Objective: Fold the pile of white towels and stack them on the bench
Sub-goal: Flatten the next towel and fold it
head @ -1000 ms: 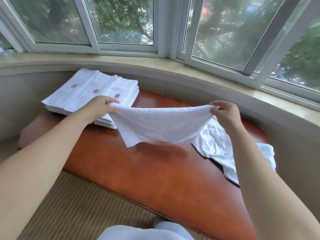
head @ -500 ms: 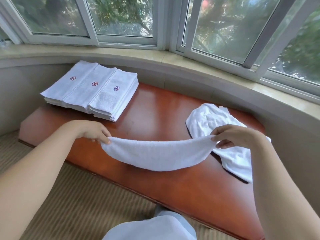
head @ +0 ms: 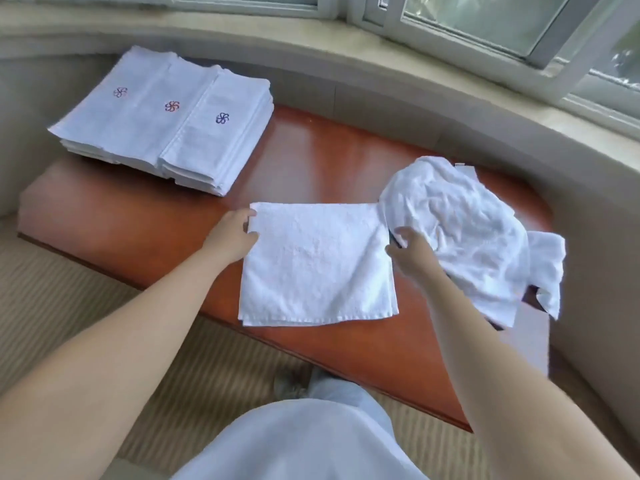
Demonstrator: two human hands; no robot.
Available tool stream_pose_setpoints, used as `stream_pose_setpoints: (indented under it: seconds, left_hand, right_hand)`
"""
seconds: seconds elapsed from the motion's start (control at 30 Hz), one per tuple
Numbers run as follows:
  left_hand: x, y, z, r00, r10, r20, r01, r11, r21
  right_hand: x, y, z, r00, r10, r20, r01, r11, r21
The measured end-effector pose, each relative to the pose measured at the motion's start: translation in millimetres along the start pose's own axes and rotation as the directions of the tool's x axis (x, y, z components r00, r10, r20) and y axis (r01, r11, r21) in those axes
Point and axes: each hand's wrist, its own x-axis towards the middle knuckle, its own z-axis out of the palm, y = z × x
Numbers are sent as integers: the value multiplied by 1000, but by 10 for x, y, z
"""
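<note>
Half-folded towel [head: 317, 265] lay flat on bench [head: 311, 154], near front edge. Left hand [head: 235, 233] pinched its left edge. Right hand [head: 408, 251] hovered at right edge, fingers loosely spread, holding nothing. Unfolded pile [head: 464, 223] just beside. Terry judged soft, light, limp; best taken at corners.

the towel [head: 317, 265], held up stretched between both hands a moment ago, now lies flat on the bench [head: 304, 161]; the right hand [head: 410, 252] seems to have let go.
</note>
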Motion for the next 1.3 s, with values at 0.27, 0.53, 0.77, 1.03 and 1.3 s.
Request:
stream_pose_setpoints:
  seconds: [0.27, 0.53, 0.77, 1.03, 1.3]
  left_hand:
    - [-210, -822, 1112, 909, -330, 253, 361, 928, -87]
    - [-195, -1208, 1569, 736, -630, 249, 677, 699, -231]
    - [-95, -1233, 1499, 786, -583, 208, 618, 757, -214]
    - [-437, -1251, 1517, 836, -524, 162, 545, 758, -358]
    - [-429, -1275, 1664, 838, -539, 84, 545, 826, -143]
  right_hand:
    - [-157, 999, 839, 921, 292, 258, -293, 955, -34]
    - [-115, 1275, 1160, 803, 563, 195, -595, 776, 210]
    - [3, 1208, 1081, 803, 572, 164, -594, 750, 291]
    - [32, 1205, 822, 887, 460, -43, -424, 847, 322]
    - [-6, 1384, 1055, 879, 478, 8, -474, 870, 137]
